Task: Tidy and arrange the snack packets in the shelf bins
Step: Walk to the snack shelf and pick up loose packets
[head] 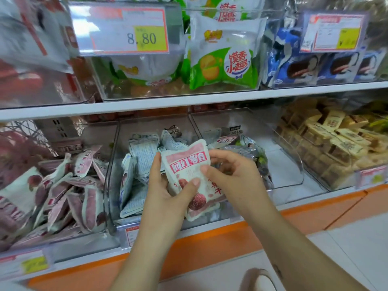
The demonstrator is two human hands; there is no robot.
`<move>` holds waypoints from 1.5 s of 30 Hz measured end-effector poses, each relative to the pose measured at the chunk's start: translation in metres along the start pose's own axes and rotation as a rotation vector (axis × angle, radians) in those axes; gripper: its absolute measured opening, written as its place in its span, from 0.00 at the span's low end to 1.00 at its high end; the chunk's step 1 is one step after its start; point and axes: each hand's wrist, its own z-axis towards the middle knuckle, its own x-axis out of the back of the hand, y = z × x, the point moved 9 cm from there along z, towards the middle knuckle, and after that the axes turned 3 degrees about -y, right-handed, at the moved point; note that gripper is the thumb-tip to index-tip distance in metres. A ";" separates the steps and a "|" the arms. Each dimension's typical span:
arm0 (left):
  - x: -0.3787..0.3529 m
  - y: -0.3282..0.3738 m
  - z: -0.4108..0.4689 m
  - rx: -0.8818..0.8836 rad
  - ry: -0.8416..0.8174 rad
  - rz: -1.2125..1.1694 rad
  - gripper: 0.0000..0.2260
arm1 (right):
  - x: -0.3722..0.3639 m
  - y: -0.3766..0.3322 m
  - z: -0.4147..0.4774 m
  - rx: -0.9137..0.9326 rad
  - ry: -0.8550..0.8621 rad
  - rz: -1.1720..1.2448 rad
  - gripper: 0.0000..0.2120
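Observation:
A small white and pink snack packet (pixel 190 164) with red lettering and a red fruit picture is held in front of the middle clear bin (pixel 113 164) on the lower shelf. My left hand (pixel 168 190) grips its left side, thumb across the front. My right hand (pixel 228 173) pinches its right edge. Behind it in that bin lie several white packets (pixel 142 152) with blue print, backs showing. The bin to the left holds several pink and white packets (pixel 69 185) in a loose heap.
The bin to the right (pixel 289 164) holds a few packets at its back. Further right is a bin of beige wrapped bars (pixel 336 141). The upper shelf has green biscuit bags (pixel 224 59), blue packets (pixel 315 66) and a price tag (pixel 126 30). An orange shelf edge (pixel 210 238) runs below.

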 end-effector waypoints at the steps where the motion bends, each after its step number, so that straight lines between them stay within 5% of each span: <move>1: 0.004 0.000 0.001 -0.006 0.012 -0.002 0.38 | 0.000 0.001 0.002 -0.004 0.008 -0.012 0.11; 4: 0.019 0.002 0.004 -0.024 0.050 0.001 0.36 | 0.020 0.003 0.016 -0.001 0.113 -0.115 0.06; 10: 0.039 0.006 0.012 -0.041 0.093 0.002 0.35 | 0.046 0.018 0.082 0.002 0.219 -0.623 0.15; 16: 0.048 0.005 0.016 -0.033 0.100 0.021 0.35 | 0.038 0.060 0.127 -0.175 0.055 -0.910 0.07; 27: 0.057 0.017 -0.016 -0.060 0.063 0.059 0.33 | 0.042 -0.013 0.024 0.193 0.395 -0.439 0.05; 35: 0.123 0.034 -0.063 -0.091 0.215 0.080 0.37 | -0.073 -0.076 -0.028 0.339 0.033 -0.231 0.10; 45: 0.266 0.043 -0.081 -0.193 0.623 0.312 0.26 | -0.220 -0.070 -0.013 0.317 -0.310 -0.286 0.11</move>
